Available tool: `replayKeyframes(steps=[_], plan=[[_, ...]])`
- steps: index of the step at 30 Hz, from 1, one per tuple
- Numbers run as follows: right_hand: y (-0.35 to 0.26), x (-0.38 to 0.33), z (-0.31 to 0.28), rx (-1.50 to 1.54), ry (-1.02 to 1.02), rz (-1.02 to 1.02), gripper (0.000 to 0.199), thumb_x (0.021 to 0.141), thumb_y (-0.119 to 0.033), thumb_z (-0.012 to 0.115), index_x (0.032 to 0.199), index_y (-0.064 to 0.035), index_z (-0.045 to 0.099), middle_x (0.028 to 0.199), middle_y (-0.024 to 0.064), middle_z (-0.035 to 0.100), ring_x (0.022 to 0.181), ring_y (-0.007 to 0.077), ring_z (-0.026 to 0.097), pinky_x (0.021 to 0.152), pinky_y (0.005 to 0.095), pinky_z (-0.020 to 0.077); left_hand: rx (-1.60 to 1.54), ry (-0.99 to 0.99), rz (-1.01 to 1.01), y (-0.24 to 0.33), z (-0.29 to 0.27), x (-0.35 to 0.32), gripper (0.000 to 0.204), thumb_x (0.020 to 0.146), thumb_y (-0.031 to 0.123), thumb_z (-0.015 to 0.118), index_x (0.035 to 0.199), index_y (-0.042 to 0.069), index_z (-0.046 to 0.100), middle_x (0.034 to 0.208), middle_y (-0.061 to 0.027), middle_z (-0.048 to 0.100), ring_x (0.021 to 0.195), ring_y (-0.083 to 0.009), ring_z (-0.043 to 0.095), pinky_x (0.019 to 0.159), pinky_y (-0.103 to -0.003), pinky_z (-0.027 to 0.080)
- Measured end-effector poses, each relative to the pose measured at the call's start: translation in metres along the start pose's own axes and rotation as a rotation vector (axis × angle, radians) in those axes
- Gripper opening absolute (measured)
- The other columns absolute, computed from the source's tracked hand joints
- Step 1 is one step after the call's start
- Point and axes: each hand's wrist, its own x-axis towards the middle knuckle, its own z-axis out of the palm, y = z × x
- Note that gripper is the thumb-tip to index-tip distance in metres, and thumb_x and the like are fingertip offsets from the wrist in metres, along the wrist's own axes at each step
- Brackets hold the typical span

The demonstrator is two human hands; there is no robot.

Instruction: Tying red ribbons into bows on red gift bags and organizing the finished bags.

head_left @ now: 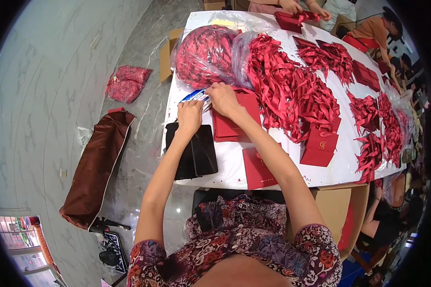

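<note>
At the table's left side, a small blue-and-white packet [194, 95] lies between my hands. My left hand [190, 116] has its fingers bent over the near edge of the packet. My right hand [222, 98] grips the packet's right end, its fingertips hidden behind the knuckles. Below my left hand rests a black flat case [191, 152] that looks like a tablet cover. Under my right forearm is a stack of red paper bags [237, 118]. Another red bag [259, 168] lies at the near table edge.
A big clear plastic bag of red ribbons [207, 56] stands beyond my hands. Loose red ribbons [277, 81] spread across the white table [230, 165]. Other people work at the far and right sides. On the floor are a brown covered bundle [98, 165] and a cardboard box [334, 210].
</note>
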Motion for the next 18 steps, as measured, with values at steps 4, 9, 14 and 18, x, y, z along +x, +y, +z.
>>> replayKeyframes(steps=[4,9,14,18], plan=[[-0.028,-0.05,-0.046,0.361,0.261,-0.061,0.017,0.083,-0.004,0.062,0.099,-0.0042,0.067,0.096,0.0139,0.062,0.094,0.033,0.059,0.083,0.0426,0.0474,0.076,-0.022,0.072,-0.011,0.003,-0.011,0.027,0.081,0.009,0.061,0.108,0.009,0.068,0.102,-0.0115,0.067,0.092,-0.0304,0.061,0.082,-0.043,0.044],[-0.075,-0.162,-0.096,0.517,0.216,0.073,0.018,0.085,-0.001,0.061,0.101,-0.004,0.067,0.097,0.0137,0.064,0.094,0.0325,0.06,0.082,0.0392,0.049,0.124,-0.106,0.056,0.006,0.003,-0.008,0.03,0.081,0.007,0.059,0.11,0.006,0.066,0.107,-0.0131,0.064,0.098,-0.0337,0.058,0.082,-0.046,0.045],[-0.088,-0.251,-0.087,0.571,0.186,0.207,0.013,0.086,-0.001,0.062,0.098,-0.0023,0.067,0.091,0.0124,0.064,0.086,0.0311,0.061,0.075,0.0386,0.0494,0.092,-0.157,0.066,-0.002,0.009,-0.003,0.033,0.079,0.003,0.058,0.111,0.006,0.067,0.112,-0.0123,0.065,0.101,-0.0354,0.058,0.082,-0.046,0.047],[-0.094,-0.289,-0.092,0.574,0.179,0.305,0.013,0.086,0.0,0.061,0.098,-0.0004,0.067,0.091,0.0125,0.065,0.086,0.0304,0.062,0.075,0.0385,0.0497,0.127,-0.167,0.023,-0.005,0.014,-0.004,0.03,0.08,0.003,0.06,0.109,0.006,0.067,0.113,-0.0123,0.064,0.102,-0.0352,0.059,0.079,-0.047,0.049]])
